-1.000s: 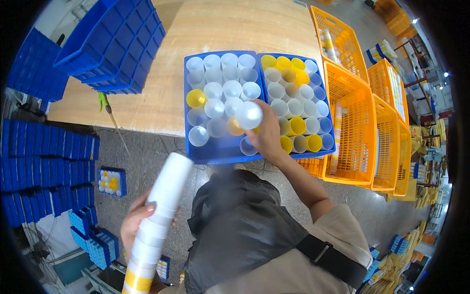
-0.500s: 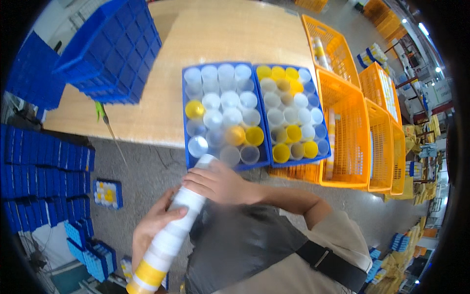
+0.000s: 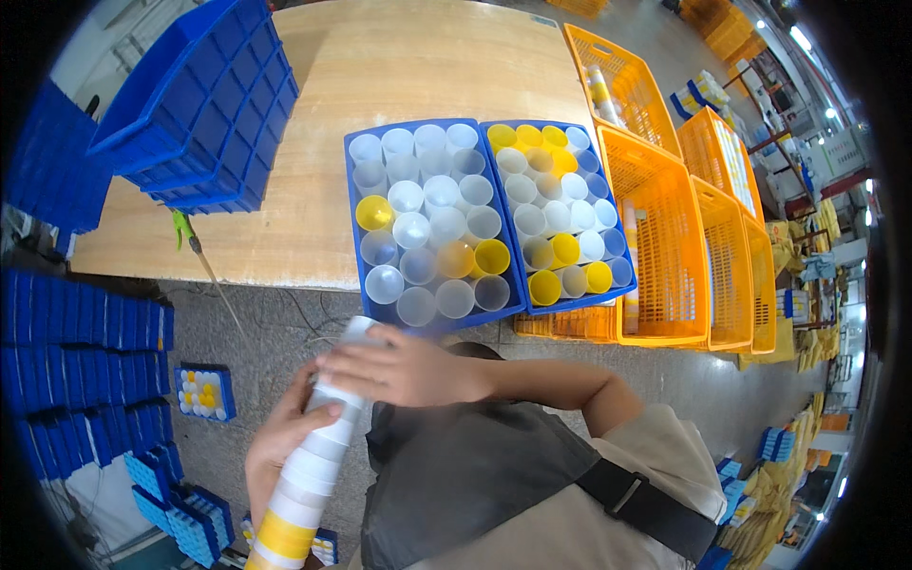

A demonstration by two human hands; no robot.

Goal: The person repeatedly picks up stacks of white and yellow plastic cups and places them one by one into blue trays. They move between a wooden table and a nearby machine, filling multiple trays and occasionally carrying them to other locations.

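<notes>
A long stack of nested plastic cups [image 3: 315, 460], mostly white with yellow ones at its lower end, slants across the lower left, beside my body. My left hand [image 3: 285, 423] is wrapped round the stack's middle, thumb across the front. Just above it, my right hand [image 3: 404, 366] has its fingers closed over the stack near the upper end. That end lies just below the left blue crate [image 3: 353, 249], which holds rows of upright white, translucent and yellow cups. A second blue crate [image 3: 631, 223] of similar cups stands against its right side.
Both crates are on a wooden table [image 3: 418, 57]. Stacked blue crates [image 3: 214, 104] stand at its far left, above a green-handled tool [image 3: 185, 228]. Orange baskets [image 3: 655, 256] line the right side. More blue crates [image 3: 85, 332] and a cup-filled crate [image 3: 204, 391] are lower left.
Both hands and the stack have shifted a little left, and the stack's upper end is now farther from the left crate's near edge. A cup in that crate's near row now shows fully.
</notes>
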